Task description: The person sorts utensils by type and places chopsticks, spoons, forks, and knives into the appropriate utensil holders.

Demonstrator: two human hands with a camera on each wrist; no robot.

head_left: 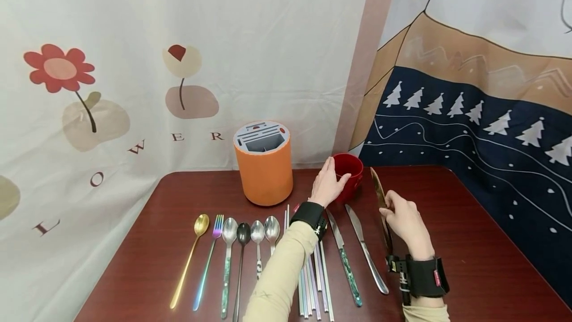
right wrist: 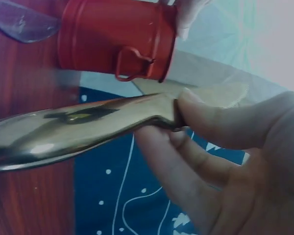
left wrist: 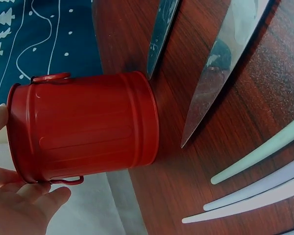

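Note:
A small red metal bucket (head_left: 354, 183) with side handles stands upright on the table. My left hand (head_left: 327, 186) holds it at the rim, fingers on its left side and thumb across the front; in the left wrist view the fingertips lie by one handle. To the right of the bucket, my right hand (head_left: 403, 218) pinches a gold knife (right wrist: 73, 129) where handle meets blade. The knife is raised off the table, its serrated blade pointing to the back and its handle toward me. Two more knives, one with a green handle (head_left: 349, 275) and one all silver (head_left: 367, 252), lie between my arms.
An orange cylindrical holder (head_left: 265, 178) with a slotted grey top stands at the back. Left of my left arm lie a gold spoon (head_left: 189, 262), a rainbow fork (head_left: 209, 262) and several other spoons. Several pale chopsticks (head_left: 325, 282) lie partly under my left forearm. Printed cloths hang behind the table.

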